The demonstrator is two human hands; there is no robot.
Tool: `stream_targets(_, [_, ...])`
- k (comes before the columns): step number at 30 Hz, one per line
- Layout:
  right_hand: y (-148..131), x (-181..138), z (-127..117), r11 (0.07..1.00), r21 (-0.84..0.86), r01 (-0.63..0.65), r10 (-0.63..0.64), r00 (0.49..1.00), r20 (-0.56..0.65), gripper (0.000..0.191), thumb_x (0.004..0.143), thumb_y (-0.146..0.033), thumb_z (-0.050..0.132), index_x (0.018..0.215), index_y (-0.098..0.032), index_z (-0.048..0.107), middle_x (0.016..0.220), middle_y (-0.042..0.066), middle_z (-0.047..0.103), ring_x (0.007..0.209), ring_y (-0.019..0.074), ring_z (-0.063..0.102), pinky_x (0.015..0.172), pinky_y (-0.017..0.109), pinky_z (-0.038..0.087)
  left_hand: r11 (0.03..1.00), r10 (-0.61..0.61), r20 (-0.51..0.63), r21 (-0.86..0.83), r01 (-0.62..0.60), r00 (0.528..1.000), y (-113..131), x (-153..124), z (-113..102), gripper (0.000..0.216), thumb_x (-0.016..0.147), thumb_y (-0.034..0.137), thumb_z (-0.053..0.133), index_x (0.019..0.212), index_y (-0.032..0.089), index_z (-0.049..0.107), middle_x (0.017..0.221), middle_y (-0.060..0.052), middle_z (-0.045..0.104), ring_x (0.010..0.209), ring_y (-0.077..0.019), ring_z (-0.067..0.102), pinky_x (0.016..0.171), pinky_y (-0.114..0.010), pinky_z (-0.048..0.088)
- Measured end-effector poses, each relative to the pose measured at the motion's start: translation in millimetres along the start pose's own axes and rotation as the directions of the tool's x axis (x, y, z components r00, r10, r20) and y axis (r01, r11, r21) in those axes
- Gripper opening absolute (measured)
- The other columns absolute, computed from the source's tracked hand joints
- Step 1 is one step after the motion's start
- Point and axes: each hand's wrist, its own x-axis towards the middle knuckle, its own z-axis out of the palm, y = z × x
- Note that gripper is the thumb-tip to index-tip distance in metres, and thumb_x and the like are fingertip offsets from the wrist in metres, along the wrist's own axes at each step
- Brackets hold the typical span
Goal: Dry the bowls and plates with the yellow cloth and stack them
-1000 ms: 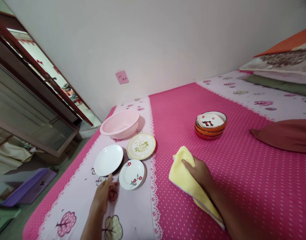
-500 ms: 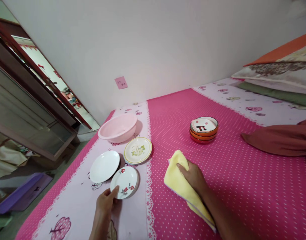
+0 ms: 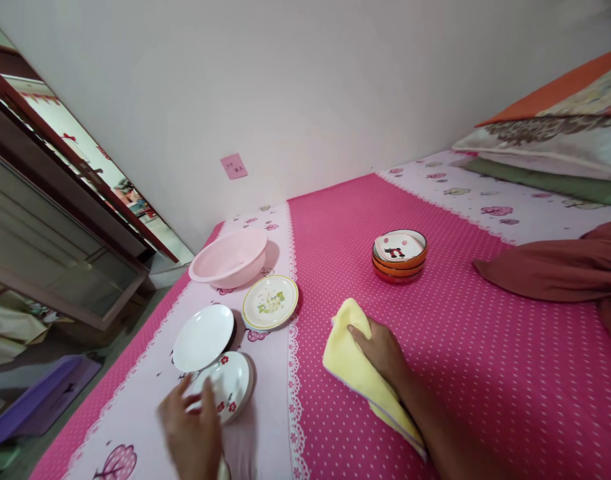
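Note:
My left hand (image 3: pixel 192 427) grips the near edge of a small white plate with red flowers (image 3: pixel 226 393) and tilts it up off the bed sheet. A plain white plate (image 3: pixel 203 337) lies just beyond it, and a yellow-rimmed plate (image 3: pixel 270 302) with green marks sits further back. My right hand (image 3: pixel 380 352) rests on a folded yellow cloth (image 3: pixel 352 360) on the pink dotted sheet, fingers curled over it.
A pink plastic basin (image 3: pixel 228 257) stands near the wall. A stack of orange bowls (image 3: pixel 400 256) sits mid-bed. A brown cloth (image 3: pixel 555 269) and pillows (image 3: pixel 550 140) lie at the right. The bed edge drops to the floor at the left.
My left hand reached the flowered plate, took hold of its edge and drew it nearer, lifting it at a tilt. My right hand stayed on the yellow cloth.

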Motion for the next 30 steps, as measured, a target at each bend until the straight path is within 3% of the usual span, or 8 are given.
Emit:
stream_targets(1, [0.0,0.1,0.3,1.000,-0.003,-0.003,0.003,1.000,-0.002,0.053,0.095,-0.053,0.050,0.125,-0.016,0.071,0.109,0.017,0.079,0.102,0.0334,0.075,0.088,0.038,0.053,0.975,-0.090,0.122,-0.193,0.112,0.988,14.3,-18.7,16.8,0.048,0.082,0.033,0.079,0.127,0.021,0.067,0.118,-0.013,0.069,0.099,-0.0282,0.070,0.082,-0.039,0.060])
stream_targets(2, [-0.1,0.2,0.5,1.000,-0.007,-0.007,0.007,1.000,-0.004,0.053,0.095,-0.053,0.050,0.124,-0.015,0.071,0.109,0.018,0.079,0.102,0.0343,0.074,0.088,0.039,0.053,0.872,-0.222,0.313,-0.361,0.331,0.924,27.2,-35.5,36.1,0.044,0.081,0.024,0.080,0.123,0.020,0.069,0.116,-0.011,0.070,0.099,-0.0254,0.071,0.084,-0.035,0.060])
stream_targets(3, [-0.2,0.4,0.8,1.000,-0.011,-0.010,0.009,1.000,-0.005,0.053,0.095,-0.053,0.049,0.124,-0.014,0.071,0.109,0.018,0.079,0.103,0.0349,0.074,0.089,0.040,0.053,0.668,-0.358,0.483,-0.466,0.581,0.799,38.2,-48.8,56.8,0.037,0.081,0.015,0.080,0.117,0.018,0.070,0.113,-0.012,0.072,0.100,-0.0245,0.072,0.086,-0.034,0.060])
stream_targets(6, [-0.1,0.9,1.3,1.000,-0.014,-0.003,0.003,1.000,-0.001,0.053,0.094,-0.052,0.049,0.125,-0.014,0.071,0.111,0.019,0.078,0.105,0.0343,0.074,0.090,0.039,0.053,0.497,-0.432,0.595,-0.470,0.729,0.678,59.2,-59.3,114.1,0.013,0.093,0.012,0.067,0.105,0.010,0.070,0.103,-0.019,0.073,0.092,-0.0248,0.074,0.079,-0.036,0.063])
stream_targets(10, [0.9,1.8,1.8,1.000,-0.006,0.007,-0.007,1.000,0.006,0.055,0.095,-0.053,0.048,0.127,-0.013,0.070,0.115,0.019,0.078,0.107,0.0341,0.074,0.092,0.039,0.053,0.420,-0.487,0.529,-0.556,0.717,0.695,70.8,-25.0,158.0,0.023,0.100,0.026,0.065,0.120,0.014,0.067,0.117,-0.011,0.071,0.096,-0.0199,0.071,0.080,-0.036,0.063])
stream_targets(16, [1.8,2.5,2.4,1.000,0.018,0.002,-0.002,1.000,0.014,0.056,0.095,-0.054,0.049,0.128,-0.015,0.070,0.115,0.018,0.078,0.107,0.0342,0.073,0.092,0.039,0.053,0.442,-0.566,0.415,-0.576,0.687,0.712,80.0,12.1,182.3,0.040,0.098,0.036,0.068,0.133,0.018,0.062,0.132,-0.011,0.065,0.109,-0.0254,0.068,0.090,-0.046,0.061])
stream_targets(23, [0.9,1.7,0.4,1.000,0.026,-0.006,0.005,1.000,0.019,0.054,0.095,-0.053,0.050,0.127,-0.014,0.070,0.113,0.018,0.079,0.105,0.0340,0.074,0.089,0.039,0.054,0.467,-0.614,0.403,-0.508,0.724,0.679,79.5,18.8,179.8,0.040,0.098,0.037,0.068,0.134,0.019,0.062,0.133,-0.011,0.065,0.111,-0.0263,0.067,0.092,-0.048,0.060])
stream_targets(30, [-0.6,1.3,-0.4,1.000,0.020,-0.002,0.002,1.000,0.018,0.053,0.096,-0.052,0.051,0.129,-0.015,0.070,0.112,0.018,0.079,0.104,0.0337,0.074,0.089,0.038,0.053,0.480,-0.628,0.414,-0.461,0.747,0.659,64.7,-6.0,155.7,0.038,0.098,0.034,0.068,0.132,0.018,0.063,0.129,-0.010,0.066,0.106,-0.0242,0.069,0.087,-0.044,0.061])
